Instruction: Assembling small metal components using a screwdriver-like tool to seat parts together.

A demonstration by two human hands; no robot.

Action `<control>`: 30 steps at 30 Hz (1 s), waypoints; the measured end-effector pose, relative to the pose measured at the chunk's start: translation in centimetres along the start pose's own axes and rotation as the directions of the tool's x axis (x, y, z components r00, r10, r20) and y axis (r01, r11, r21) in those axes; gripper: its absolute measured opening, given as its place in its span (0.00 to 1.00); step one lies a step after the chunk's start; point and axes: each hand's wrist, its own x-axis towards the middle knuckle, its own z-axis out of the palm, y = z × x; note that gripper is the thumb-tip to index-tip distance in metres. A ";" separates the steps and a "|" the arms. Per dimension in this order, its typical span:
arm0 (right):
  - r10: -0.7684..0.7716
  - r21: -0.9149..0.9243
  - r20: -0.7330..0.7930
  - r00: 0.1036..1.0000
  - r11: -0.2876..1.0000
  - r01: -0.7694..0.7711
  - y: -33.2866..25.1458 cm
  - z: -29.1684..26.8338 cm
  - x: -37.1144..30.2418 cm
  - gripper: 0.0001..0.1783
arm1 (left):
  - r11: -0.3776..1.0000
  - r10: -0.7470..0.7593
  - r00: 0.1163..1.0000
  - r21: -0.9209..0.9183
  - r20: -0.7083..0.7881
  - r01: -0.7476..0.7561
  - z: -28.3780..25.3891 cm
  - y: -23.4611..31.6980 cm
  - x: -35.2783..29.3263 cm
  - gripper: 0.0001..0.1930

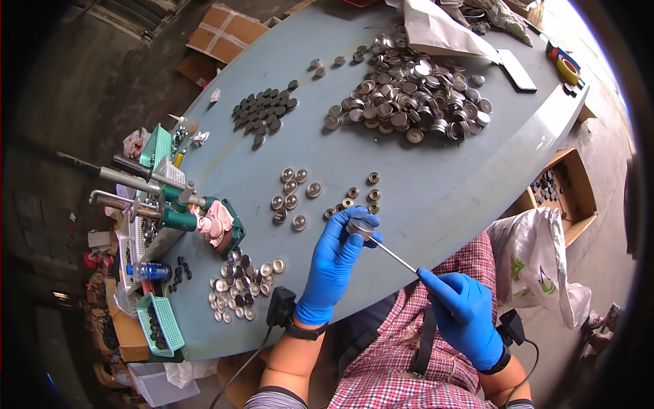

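Note:
My left hand (330, 269), in a blue glove, pinches a round metal cap (359, 231) above the table's near edge. My right hand (466, 317), gloved the same, is closed round a screwdriver-like tool with a thin metal shaft (395, 257); its handle is hidden in the fist. The shaft points up and left, its tip at the cap's edge. Just beyond my left hand lie several small ring-shaped metal pieces (374, 195). Farther left on the table is a loose group of round metal caps (291, 185).
A big heap of metal caps (409, 102) covers the far table (436, 177). Dark discs (262, 110) lie far left. A green hand press (178, 217) stands at the left, near small cups (238, 286) and a green basket (161, 326). A cardboard box (579, 194) sits right.

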 end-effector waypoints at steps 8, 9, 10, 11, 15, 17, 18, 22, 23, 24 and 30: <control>-0.089 -0.276 0.020 0.996 0.957 0.091 -0.8 -0.6 0.5 0.35 | 0.967 0.139 0.990 0.219 -0.015 -0.132 0.2 0.3 -0.5 0.21; -0.100 -0.313 0.016 0.995 0.944 0.100 -0.9 -0.4 0.5 0.35 | 0.967 0.137 0.990 0.220 -0.016 -0.130 0.1 0.1 -0.4 0.21; -0.102 -0.311 0.017 0.995 0.945 0.102 -1.0 -0.2 0.5 0.35 | 0.975 0.112 0.992 0.196 -0.048 -0.101 0.1 -0.1 -0.4 0.21; -0.090 -0.283 -0.006 0.996 0.956 0.084 -0.9 0.3 0.5 0.35 | 0.983 0.087 0.993 0.170 -0.080 -0.072 0.2 -0.3 -0.4 0.21; 0.007 -0.174 -0.074 0.997 0.984 -0.020 -1.4 2.8 0.0 0.36 | 0.993 0.116 0.976 0.004 -0.182 -0.117 1.6 -1.8 -0.2 0.20; 0.040 -0.123 -0.100 0.994 0.991 -0.053 -1.6 4.1 -0.1 0.36 | 0.979 0.115 0.948 -0.126 -0.295 -0.158 2.4 -2.3 0.0 0.19; 0.077 -0.075 -0.123 0.989 0.993 -0.087 -1.6 4.8 0.0 0.37 | 0.979 0.113 0.949 -0.128 -0.293 -0.156 2.9 -2.8 0.0 0.19; 0.184 0.146 -0.145 0.972 0.976 -0.163 -0.6 5.1 1.4 0.32 | 0.976 0.052 0.948 -0.186 -0.314 -0.116 3.9 -4.5 -1.0 0.18; 0.163 0.158 -0.138 0.977 0.977 -0.141 -0.3 5.3 1.3 0.31 | 0.964 0.033 0.940 -0.238 -0.340 -0.119 3.9 -4.3 -0.7 0.18; 0.166 0.157 -0.139 0.976 0.977 -0.144 -0.3 5.4 1.3 0.31 | 0.950 0.011 0.931 -0.288 -0.365 -0.125 3.8 -4.1 -0.4 0.17; 0.177 0.162 -0.079 0.981 0.973 -0.163 0.4 5.1 1.2 0.29 | 0.957 -0.045 0.961 -0.288 -0.272 -0.036 2.0 -4.1 0.2 0.20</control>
